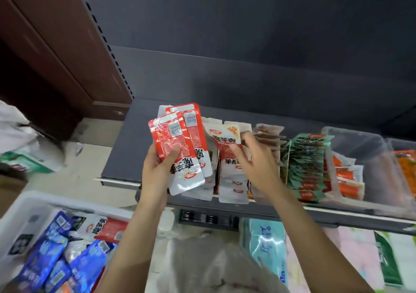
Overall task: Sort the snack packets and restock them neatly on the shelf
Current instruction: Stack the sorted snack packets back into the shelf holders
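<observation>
Above the dark shelf [121, 148], the left hand [157, 171] gripped a fanned stack of red-and-white packets [180, 148], thumb across their faces. The right hand [256, 164], fingers [236, 155] spread and holding nothing, touched the matching row [229, 157] standing on the shelf. Parting that row wider before sliding the stack in upright would probably keep it neat.

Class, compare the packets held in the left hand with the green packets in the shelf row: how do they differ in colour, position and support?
The held packets are red and white; the green packets are green. The held packets are gripped in the left hand, lifted above the shelf; the green packets sit overlapping in a shelf row, untouched. Both are flat snack pouches.
</observation>
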